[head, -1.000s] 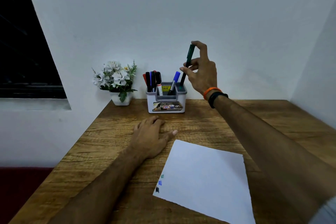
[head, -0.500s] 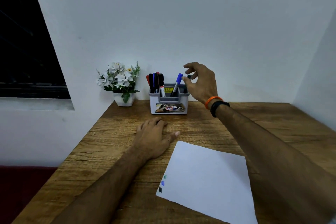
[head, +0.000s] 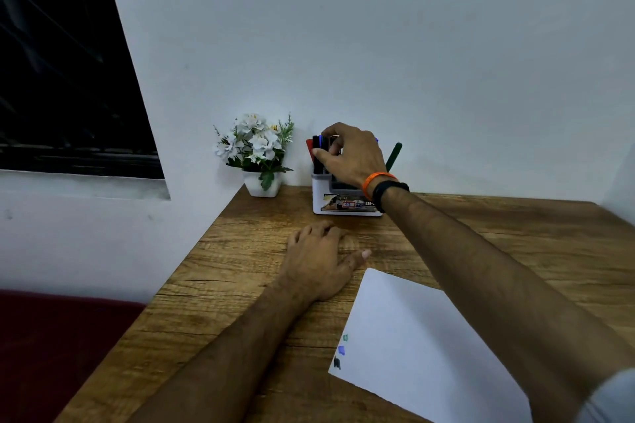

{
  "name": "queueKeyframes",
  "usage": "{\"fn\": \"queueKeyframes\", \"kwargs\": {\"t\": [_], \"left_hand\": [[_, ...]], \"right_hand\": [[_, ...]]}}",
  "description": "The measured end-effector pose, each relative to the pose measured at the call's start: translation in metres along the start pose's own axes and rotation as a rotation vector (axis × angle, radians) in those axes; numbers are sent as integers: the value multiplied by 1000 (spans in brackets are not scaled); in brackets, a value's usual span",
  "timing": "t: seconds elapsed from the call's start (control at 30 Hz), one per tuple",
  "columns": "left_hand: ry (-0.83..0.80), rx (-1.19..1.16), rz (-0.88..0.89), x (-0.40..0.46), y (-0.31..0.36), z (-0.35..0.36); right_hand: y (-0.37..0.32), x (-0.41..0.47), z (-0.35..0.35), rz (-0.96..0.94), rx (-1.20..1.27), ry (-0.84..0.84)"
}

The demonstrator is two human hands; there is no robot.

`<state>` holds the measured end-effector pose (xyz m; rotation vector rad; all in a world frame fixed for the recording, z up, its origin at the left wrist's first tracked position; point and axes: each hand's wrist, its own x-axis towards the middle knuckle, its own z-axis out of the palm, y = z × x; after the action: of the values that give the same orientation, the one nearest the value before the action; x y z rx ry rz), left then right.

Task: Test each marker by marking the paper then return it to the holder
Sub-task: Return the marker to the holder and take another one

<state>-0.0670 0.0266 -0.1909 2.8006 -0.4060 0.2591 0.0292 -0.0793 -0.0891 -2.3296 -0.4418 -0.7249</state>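
A: What do the hands do at this moment?

B: The right hand [head: 350, 156] is over the left side of the holder [head: 343, 206]. Its thumb and fingers curl around the tops of the markers [head: 318, 151] that stand there. I think it pinches one of them, but the hand covers the caps, so I cannot say which one, or if the grip is already firm.

A: And the other hand?

B: The left hand [head: 321, 261] rests flat on the table [head: 240, 285], with relaxed fingers, and holds nothing. It lies just beside the top corner of the paper [head: 422, 347].

A: What is different from a moment ago?

B: One second ago the right hand was holding the green marker [head: 394, 156] above the right side of the holder. Now this marker stands inside the right compartment, leaning a little, and the hand has gone across to the left group.

A: So what does it mean for the task?

B: The green one is tested and returned. On the left edge of the paper there are three small marks [head: 341, 350]: green, blue and a dark one. So I judge that three markers are finished, and the next is to be lifted out of the tight group without pulling its neighbours.

A: Anything more around?

B: A small pot of white flowers [head: 256, 148] stands left of the holder, against the wall.
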Motion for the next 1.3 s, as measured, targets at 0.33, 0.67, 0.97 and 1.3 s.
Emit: {"fn": "queueKeyframes", "kwargs": {"t": [0.33,0.67,0.97,1.3], "left_hand": [[4,1,0,2,0,2],[-22,-1,-9,-1,3,-3],[-24,-53,-7,-3,4,-6],[117,-1169,22,-15,35,-44]], "right_hand": [[0,6,10,-3,-44,2],[-11,6,-20,208,471,191],[-31,-50,-86,309,914,71],[-1,-160,-92,479,932,-172]]}}
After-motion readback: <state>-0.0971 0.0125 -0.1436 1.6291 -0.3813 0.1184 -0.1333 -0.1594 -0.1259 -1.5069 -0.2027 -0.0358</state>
